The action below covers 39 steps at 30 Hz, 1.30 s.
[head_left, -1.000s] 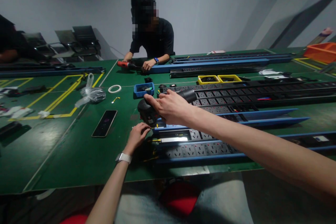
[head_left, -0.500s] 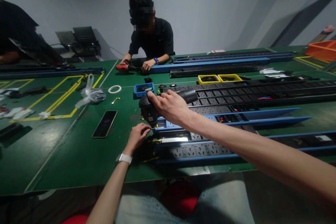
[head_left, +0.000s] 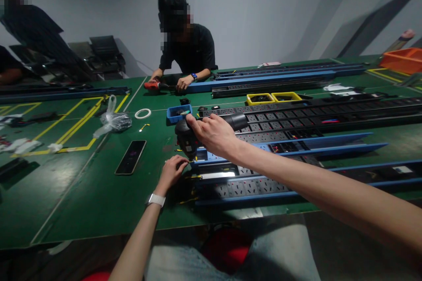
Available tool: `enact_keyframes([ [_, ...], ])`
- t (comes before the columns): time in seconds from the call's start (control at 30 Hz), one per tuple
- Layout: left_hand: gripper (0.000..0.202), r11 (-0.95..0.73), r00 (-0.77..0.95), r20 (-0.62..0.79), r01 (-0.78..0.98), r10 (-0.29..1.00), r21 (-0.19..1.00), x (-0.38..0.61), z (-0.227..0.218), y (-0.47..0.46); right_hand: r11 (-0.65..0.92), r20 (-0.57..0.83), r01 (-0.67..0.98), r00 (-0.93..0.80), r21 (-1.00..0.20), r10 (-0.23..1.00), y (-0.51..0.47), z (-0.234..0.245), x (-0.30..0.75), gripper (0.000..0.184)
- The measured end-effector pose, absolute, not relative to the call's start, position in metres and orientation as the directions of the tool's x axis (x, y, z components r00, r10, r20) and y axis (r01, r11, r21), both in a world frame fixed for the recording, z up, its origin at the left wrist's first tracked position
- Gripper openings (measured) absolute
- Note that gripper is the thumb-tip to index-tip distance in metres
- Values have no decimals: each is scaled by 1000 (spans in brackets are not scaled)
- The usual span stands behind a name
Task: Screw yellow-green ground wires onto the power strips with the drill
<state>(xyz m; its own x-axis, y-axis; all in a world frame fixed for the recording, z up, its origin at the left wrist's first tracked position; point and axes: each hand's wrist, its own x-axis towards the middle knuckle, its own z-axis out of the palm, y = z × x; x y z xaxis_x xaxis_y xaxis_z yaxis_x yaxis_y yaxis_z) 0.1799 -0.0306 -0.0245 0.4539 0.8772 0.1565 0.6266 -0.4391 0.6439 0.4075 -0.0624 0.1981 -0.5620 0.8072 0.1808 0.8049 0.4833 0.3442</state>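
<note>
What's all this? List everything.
Table: one, green, across view
Socket strips: several, black and blue, mostly right
Power tool: one, black, over strip ends
Wires: several, yellow, mostly at strip ends
Phone: one, dark, left of strips
Ring: one, white, beyond phone
Bag: one, clear, left of ring
Bin: one, blue, right of ring
Trays: two, yellow, between strips
Crate: one, orange, far right
Chairs: several, dark, back left
People: at least three, dark clothing, opposite, left
Second tool: one, red, opposite
Watch: one, pale, left wrist
Left hand: one, bare, by wire end
Right hand: one, bare, gripping power tool
</note>
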Motion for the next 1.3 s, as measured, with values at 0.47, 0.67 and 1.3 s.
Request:
enact_keyframes([
  [0.47,22,-450,455,170,625,874,638,179,-25,-30,493,177,805,-566,331,805,-64,200,404,59],
  [0.67,23,-442,457,157,625,875,643,179,-25,-30,484,177,808,-559,336,810,-64,199,405,61],
  [1.3,22,-441,449,165,624,878,645,180,-22,-33,506,210,782,-598,364,774,-69,199,403,57],
])
